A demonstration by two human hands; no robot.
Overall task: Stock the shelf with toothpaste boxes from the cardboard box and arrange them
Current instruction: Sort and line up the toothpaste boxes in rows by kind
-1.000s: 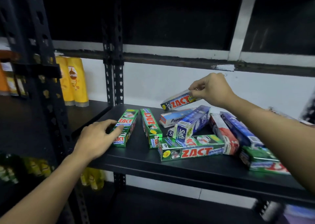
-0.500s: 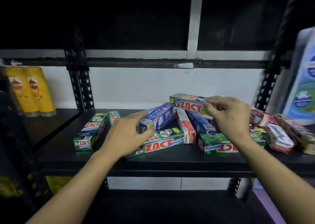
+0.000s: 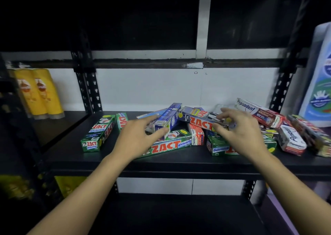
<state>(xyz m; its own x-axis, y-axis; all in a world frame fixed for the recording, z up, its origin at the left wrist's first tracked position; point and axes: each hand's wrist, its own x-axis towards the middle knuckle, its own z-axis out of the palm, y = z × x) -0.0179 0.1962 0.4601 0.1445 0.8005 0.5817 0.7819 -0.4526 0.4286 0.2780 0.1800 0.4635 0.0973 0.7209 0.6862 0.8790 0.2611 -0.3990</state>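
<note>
A loose heap of toothpaste boxes lies on the black shelf. My right hand grips a grey-blue ZACT box by its right end, on top of the heap. My left hand closes thumb and fingers around the near end of a blue box that leans on a green ZACT Whitening box. Two green ZACT boxes lie side by side at the left. Red and white Pepsodent boxes are piled at the right. No cardboard box is in view.
Yellow bottles stand on the neighbouring shelf to the left. A large white and blue bottle stands at the right edge. Black perforated uprights frame the bay, with a white wall behind. A lower black shelf sits below.
The view swung right, then steadied. My left hand left the green boxes at the left and took the blue box. My right hand brought the grey-blue ZACT box down onto the heap.
</note>
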